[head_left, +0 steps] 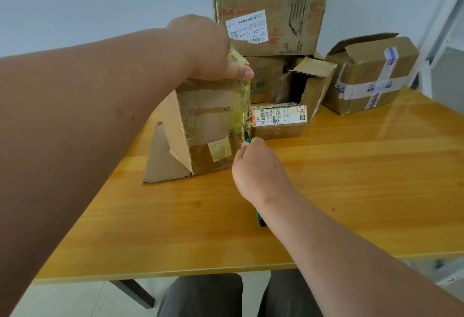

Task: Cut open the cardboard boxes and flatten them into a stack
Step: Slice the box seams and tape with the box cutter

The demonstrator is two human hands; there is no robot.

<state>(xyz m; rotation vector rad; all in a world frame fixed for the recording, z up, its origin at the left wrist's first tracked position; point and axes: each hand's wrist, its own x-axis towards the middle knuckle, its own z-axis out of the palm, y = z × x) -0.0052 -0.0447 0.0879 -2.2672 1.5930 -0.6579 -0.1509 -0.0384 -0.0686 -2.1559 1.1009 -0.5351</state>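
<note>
A taped cardboard box (pixel 208 125) stands on end on the wooden table (pixel 351 178), with one flap splayed out at its lower left. My left hand (pixel 208 47) grips the box's top edge from above. My right hand (pixel 256 166) holds a green utility knife (pixel 247 139). Its blade sits against the box's right vertical edge, where yellowed tape runs. The knife's tail pokes out below my wrist.
A small labelled box (pixel 278 120) lies just right of the blade. Behind it stand an open box (pixel 308 83), a large box (pixel 271 15) stacked on another, and a blue-taped box (pixel 371 75) at the right. A white frame rises at the far right.
</note>
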